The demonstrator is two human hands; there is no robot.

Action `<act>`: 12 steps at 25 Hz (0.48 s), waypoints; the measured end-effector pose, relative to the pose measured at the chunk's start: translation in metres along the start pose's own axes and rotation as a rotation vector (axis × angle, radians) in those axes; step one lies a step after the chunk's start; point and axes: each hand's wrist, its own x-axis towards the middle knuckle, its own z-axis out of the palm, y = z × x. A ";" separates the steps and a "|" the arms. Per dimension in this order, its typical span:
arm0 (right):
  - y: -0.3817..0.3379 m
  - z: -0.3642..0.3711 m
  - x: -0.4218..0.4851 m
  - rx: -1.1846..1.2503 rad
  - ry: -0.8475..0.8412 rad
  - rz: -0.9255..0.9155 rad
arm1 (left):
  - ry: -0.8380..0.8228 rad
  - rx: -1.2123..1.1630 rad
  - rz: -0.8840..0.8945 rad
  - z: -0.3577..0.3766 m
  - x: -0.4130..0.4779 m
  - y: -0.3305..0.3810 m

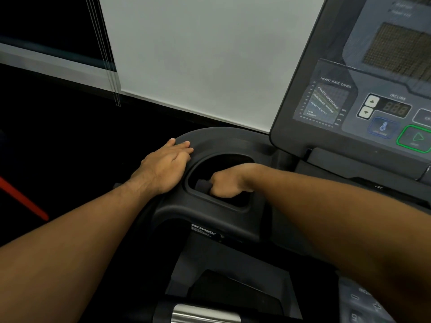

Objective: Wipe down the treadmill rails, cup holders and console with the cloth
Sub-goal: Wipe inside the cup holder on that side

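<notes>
Right hand (pixel 227 183) gripped cloth (pixel 202 184), fisted, inside cup holder (pixel 210 141); left hand (pixel 163 169) lay flat on left rim; console (pixel 331 101) sat far right, nearer right hand.

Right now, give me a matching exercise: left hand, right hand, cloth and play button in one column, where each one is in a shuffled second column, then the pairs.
Column one:
1. left hand
2. right hand
3. cloth
4. play button

Column two:
A. on the console, outlined in green
B. flat on the rim of the cup holder
C. down inside the cup holder, fingers curled
D. bunched in the right hand's grip

Pairs: 1-B, 2-C, 3-D, 4-A
</notes>
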 end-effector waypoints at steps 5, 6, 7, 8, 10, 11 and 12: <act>-0.003 0.023 -0.014 0.702 0.229 -0.096 | 0.009 0.001 0.008 0.002 0.000 0.002; -0.003 0.026 -0.022 0.665 0.265 -0.136 | 0.010 0.008 0.011 0.002 -0.001 0.003; -0.001 0.030 -0.031 0.566 0.312 -0.177 | 0.010 0.010 0.012 0.001 -0.001 0.004; 0.002 0.033 -0.042 0.433 0.372 -0.228 | 0.010 0.004 0.011 0.001 -0.002 0.004; 0.014 0.044 -0.061 0.144 0.492 -0.366 | 0.000 -0.019 0.010 0.000 -0.002 0.002; 0.019 0.051 -0.071 -0.018 0.526 -0.423 | -0.007 -0.026 0.011 -0.001 -0.002 0.001; 0.027 0.059 -0.080 -0.163 0.543 -0.463 | -0.011 -0.041 0.012 -0.001 -0.003 0.001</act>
